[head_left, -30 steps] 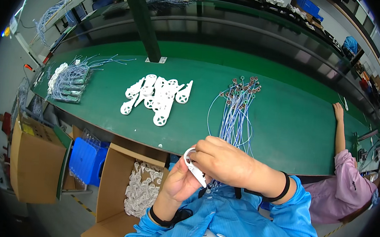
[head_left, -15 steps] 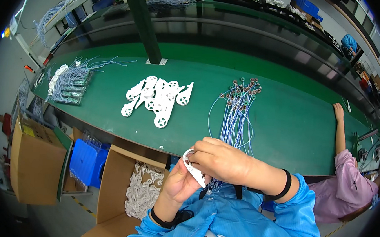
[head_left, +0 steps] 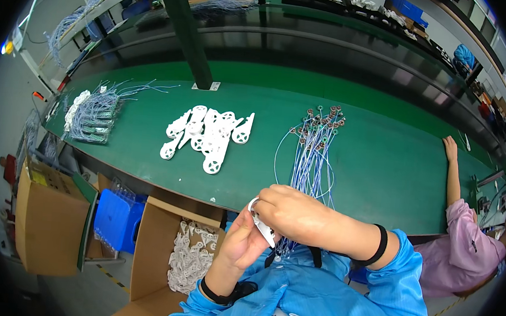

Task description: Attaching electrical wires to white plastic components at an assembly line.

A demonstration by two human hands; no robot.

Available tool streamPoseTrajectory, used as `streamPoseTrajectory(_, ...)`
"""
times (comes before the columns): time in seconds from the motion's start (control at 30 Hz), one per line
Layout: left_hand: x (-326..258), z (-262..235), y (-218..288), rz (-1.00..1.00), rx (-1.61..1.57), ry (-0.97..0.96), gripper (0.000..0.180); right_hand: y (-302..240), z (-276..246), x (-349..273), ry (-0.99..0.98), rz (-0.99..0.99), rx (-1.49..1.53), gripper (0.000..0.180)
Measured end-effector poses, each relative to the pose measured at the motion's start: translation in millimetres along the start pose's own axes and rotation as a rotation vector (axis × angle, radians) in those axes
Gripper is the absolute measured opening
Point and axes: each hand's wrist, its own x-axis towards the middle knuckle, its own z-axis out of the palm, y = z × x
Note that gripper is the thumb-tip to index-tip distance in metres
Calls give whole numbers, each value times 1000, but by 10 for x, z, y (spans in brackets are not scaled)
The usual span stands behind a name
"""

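Observation:
Just over the table's near edge, my left hand grips a white plastic part with a ring-shaped end and a tapering arm. My right hand comes across from the right, its fingers bent into the ring end. Whatever those fingertips pinch is hidden. Behind my right hand lies a bundle of blue and white wires with small round brown and green ends; its lower part hangs past the edge. A loose pile of similar white plastic parts rests on the green table, left of the bundle.
Farther left are bundled wires with white ends. Below the edge stands an open cardboard box holding many white parts, beside a blue bin. A green post rises from the table. At right sits a co-worker in pink.
My right fingers have shifted slightly on the ring end, and the white part has turned a little. Both hands stay in nearly the same place. The whole view has shifted slightly.

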Motion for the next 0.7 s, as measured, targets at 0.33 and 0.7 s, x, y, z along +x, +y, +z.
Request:
streamPoseTrajectory(0.33, 32, -52, 177, -159, -423, -242, 55, 56, -364, -50, 187, 62, 428, 23)
streamPoseTrajectory(0.7, 6, -9, 123, 0, -115, -209, 48, -51, -201, 28, 198, -68, 74, 30)
